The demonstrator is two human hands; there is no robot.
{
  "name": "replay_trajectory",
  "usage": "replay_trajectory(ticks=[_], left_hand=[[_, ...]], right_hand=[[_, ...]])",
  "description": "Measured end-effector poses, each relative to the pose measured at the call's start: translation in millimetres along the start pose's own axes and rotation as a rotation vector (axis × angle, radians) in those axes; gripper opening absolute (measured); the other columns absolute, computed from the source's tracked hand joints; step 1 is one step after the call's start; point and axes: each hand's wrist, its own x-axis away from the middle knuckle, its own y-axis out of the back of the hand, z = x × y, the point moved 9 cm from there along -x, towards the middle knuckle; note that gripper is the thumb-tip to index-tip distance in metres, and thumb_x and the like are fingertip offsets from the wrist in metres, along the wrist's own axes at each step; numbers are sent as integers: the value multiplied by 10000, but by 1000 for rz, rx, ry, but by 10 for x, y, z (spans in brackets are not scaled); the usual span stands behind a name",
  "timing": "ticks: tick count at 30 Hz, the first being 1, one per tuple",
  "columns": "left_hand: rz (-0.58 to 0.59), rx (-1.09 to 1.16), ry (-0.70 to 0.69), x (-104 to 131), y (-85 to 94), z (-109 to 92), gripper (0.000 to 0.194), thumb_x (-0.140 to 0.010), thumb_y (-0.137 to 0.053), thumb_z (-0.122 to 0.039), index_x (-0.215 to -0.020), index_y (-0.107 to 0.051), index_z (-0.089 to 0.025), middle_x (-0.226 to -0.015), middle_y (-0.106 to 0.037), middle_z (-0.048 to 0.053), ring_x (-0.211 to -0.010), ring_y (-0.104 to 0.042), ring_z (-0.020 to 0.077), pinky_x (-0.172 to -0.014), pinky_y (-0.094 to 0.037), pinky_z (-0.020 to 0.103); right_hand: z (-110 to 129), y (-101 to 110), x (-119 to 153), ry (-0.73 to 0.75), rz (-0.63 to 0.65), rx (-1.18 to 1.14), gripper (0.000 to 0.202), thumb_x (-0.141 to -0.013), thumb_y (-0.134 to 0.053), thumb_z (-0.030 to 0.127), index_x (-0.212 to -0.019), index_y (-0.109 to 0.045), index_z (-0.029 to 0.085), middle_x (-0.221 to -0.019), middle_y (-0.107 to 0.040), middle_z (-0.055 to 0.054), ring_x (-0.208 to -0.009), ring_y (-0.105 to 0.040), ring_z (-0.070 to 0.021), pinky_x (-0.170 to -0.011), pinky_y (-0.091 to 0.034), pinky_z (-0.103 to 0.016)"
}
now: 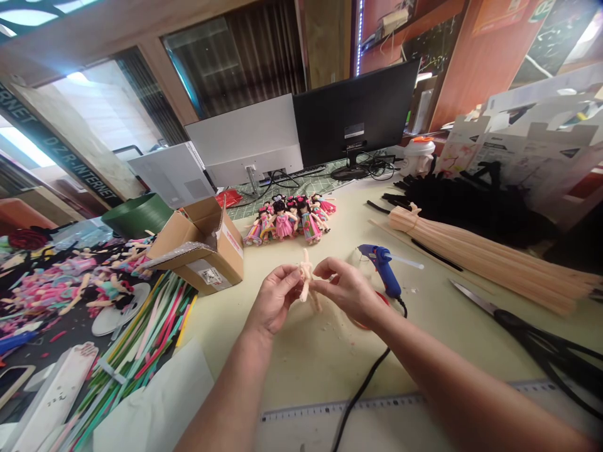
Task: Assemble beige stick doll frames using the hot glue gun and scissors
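Observation:
Between my two hands is a small beige pipe-cleaner doll body (pixel 306 271), twisted thick at the middle, with fuzzy ends pointing up and down. My left hand (pixel 279 295) pinches it from the left between thumb and fingers. From the right, the thumb and forefinger of my right hand (pixel 347 290) close on its side. Just right of my right hand lies a blue hot glue gun (pixel 387 270) with a clear glue stick in its back. Part of a red ring-shaped thing (pixel 382 299) shows beneath my right wrist.
Finished small dolls (pixel 284 223) stand grouped behind my hands. An open cardboard box (pixel 207 251) and colourful pipe cleaners (pixel 141 333) are at left. At right lie a beige pipe-cleaner bundle (pixel 471 251) and large scissors (pixel 513 323). A black cord (pixel 365 384) crosses a ruler (pixel 325 409) in front.

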Motion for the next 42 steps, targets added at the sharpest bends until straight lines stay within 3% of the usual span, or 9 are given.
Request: replay_trajectory(ticks=[5,12,15,20,25,31,42], left_hand=[[63,-32,27,9,-32,15,193,-742,-728,-280,-865,-671,-142,-770,-667,30,-670,-588,96,-647,-450,215],[145,-187,-29,51,-104,-99,223,-739,-728,-277,-901,-724,-124,-846,-689,68,-720,-588,116,-697,-459,236],[134,-259,-57,50,-93,-111,250,-723,-740,-272,-926,-733,-128,-900,-695,80,-739,-574,114,-688,-447,223],[64,-282,-77,32,-40,-103,219,-687,-764,-293,-847,-729,-148,-800,-688,42,-667,-550,97,-668,-448,230],[-12,-412,-187,63,-30,-215,211,-688,-759,-313,-826,-722,-158,-785,-690,28,-704,-573,119,-675,-455,232],[12,-544,-313,152,-160,-342,159,-742,-705,-284,-842,-710,-160,-864,-696,43,-798,-614,160,-718,-470,246],[110,-383,-186,113,-164,-224,191,-720,-727,-269,-870,-721,-150,-863,-706,60,-813,-618,170,-742,-478,266]], right_hand=[[9,-110,14,37,94,-124,162,-810,-601,294,-938,-600,194,-932,-672,-23,-834,-616,-153,-709,-468,-266],[58,-141,32,38,193,-178,209,-858,-544,338,-949,-633,173,-863,-684,-23,-782,-606,-148,-662,-450,-246],[65,-86,16,24,143,-93,214,-873,-500,323,-900,-653,176,-773,-660,-3,-708,-565,-137,-626,-424,-245],[88,110,-12,-22,-29,-86,173,-848,-507,288,-842,-645,184,-736,-649,-5,-681,-556,-143,-622,-423,-257],[141,130,-3,6,-24,-200,140,-806,-588,306,-850,-643,185,-770,-668,-17,-695,-586,-145,-646,-447,-264],[172,104,14,-25,14,-236,143,-781,-624,316,-801,-661,179,-718,-665,-8,-665,-575,-140,-608,-434,-254],[5,-40,-14,-150,196,-516,212,-733,-687,348,-821,-720,158,-758,-686,-26,-687,-566,-131,-667,-438,-271]])
